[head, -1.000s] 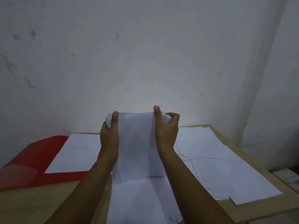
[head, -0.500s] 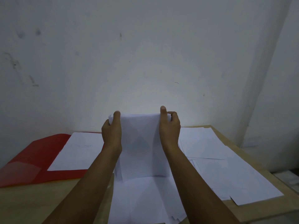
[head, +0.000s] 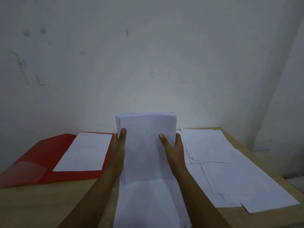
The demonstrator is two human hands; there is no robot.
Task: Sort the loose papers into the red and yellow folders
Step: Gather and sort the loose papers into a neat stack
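Note:
A stack of white papers (head: 145, 145) stands upright on its lower edge in the middle of the table. My left hand (head: 119, 145) grips its left side, thumb on the front. My right hand (head: 173, 145) grips its right side, thumb also on the front. The stack rests on more white sheets (head: 151, 204) lying flat toward me. An open red folder (head: 37, 158) lies at the left with one white sheet (head: 85, 152) on it. A thin yellow edge (head: 82, 179) shows under the red folder's front rim. Loose papers (head: 230, 170) spread over the table's right side.
A wooden table (head: 41, 204) carries everything, and its right corner (head: 279, 178) is close to the loose papers. A pale wall (head: 148, 63) rises straight behind the table's back edge.
Both hands have slid down the sides of the stack, from its top corners to its middle. The sheets' top edges now line up more evenly.

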